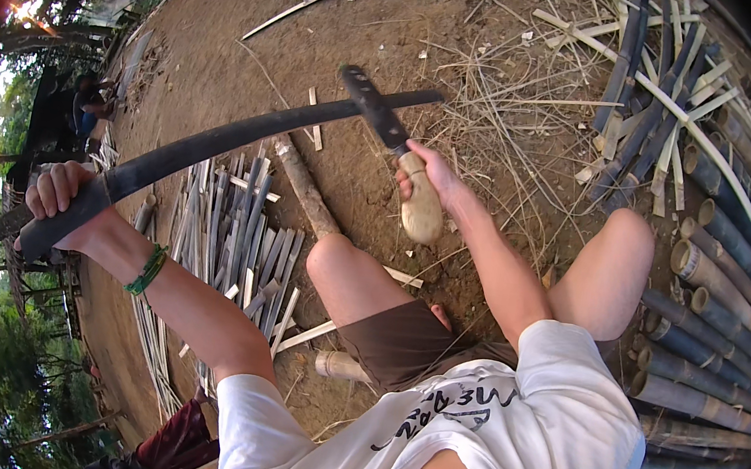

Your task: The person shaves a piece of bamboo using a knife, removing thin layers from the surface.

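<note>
Bamboo strip and machete held over the dirt

Bamboo fills this view from above a seated person in a white shirt and brown shorts, knees spread over bare ground [231,42]. The left hand [60,194] is closed around the near end of a long dark bamboo strip [239,134], which runs in a bent line up and to the right, ending near the top middle of the picture. A green band [147,270] sits on that wrist. The right hand [428,180] is clamped on the pale wooden handle of a machete [380,115]; its dark blade points up and left and crosses the far end of the strip, and whether blade and strip touch cannot be told.

Below the strip, between the left arm and the left knee, lies a flat bundle of split bamboo slats [237,228] on the ground, with a short log [306,191] just beside it. To the right, whole bamboo poles [711,301] are stacked close to the right knee, and loose splits and dry shavings [658,109] are scattered beyond them. Far off at the left edge another person [86,104] is seen among trees.
</note>
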A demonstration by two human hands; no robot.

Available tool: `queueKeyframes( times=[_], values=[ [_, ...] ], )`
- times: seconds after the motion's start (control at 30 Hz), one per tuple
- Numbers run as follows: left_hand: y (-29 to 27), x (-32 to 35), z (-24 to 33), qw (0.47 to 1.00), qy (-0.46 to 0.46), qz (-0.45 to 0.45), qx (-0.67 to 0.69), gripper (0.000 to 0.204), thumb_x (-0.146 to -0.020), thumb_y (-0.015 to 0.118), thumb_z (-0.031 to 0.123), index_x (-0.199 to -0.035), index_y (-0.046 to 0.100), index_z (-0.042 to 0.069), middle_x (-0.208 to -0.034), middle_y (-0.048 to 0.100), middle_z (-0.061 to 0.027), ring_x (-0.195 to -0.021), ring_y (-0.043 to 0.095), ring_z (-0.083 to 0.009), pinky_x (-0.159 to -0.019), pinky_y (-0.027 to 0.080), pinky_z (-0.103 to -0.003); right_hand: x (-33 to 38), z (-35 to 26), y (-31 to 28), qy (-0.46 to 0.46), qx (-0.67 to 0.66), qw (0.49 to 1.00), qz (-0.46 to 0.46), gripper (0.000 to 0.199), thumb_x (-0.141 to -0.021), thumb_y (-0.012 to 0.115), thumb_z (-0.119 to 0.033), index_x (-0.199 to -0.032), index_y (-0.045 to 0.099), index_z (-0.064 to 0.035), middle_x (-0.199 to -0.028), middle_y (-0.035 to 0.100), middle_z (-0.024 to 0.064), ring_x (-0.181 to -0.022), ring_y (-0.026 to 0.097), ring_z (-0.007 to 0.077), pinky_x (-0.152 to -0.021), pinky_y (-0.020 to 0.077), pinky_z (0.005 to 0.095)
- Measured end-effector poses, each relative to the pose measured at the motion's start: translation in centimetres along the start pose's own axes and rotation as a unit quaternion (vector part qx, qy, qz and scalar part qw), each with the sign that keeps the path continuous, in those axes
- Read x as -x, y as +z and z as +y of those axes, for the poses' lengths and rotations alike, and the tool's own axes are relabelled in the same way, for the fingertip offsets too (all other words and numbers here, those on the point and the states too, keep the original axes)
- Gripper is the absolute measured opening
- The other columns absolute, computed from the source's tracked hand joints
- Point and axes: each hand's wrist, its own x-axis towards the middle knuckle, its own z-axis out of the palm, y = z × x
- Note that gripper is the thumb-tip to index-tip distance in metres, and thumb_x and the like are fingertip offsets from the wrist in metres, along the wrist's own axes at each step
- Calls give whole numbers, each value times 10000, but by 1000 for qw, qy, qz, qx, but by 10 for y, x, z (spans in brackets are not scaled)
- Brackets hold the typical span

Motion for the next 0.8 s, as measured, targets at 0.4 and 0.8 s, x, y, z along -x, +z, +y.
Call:
queueKeyframes(
  times=[0.4,0.8],
  values=[
    [5,-5,4,999,-26,-21,3,695,-725,549,841,-603,498,160,-552,474,50,-496,440,-94,-526,323,-256,32,13,47,-28,78,997,6,446,-996,486,-495,-931,549,-58,-636,585,35,-477,563,118,-447,497,260],
    [19,-10,-9,995,-55,-79,35,627,-763,596,779,-614,486,179,-546,481,68,-491,450,-77,-547,340,-254,19,-3,41,-28,64,997,-14,436,-1052,359,-430,-917,533,-54,-640,589,53,-466,550,135,-451,504,309]
  ],
)
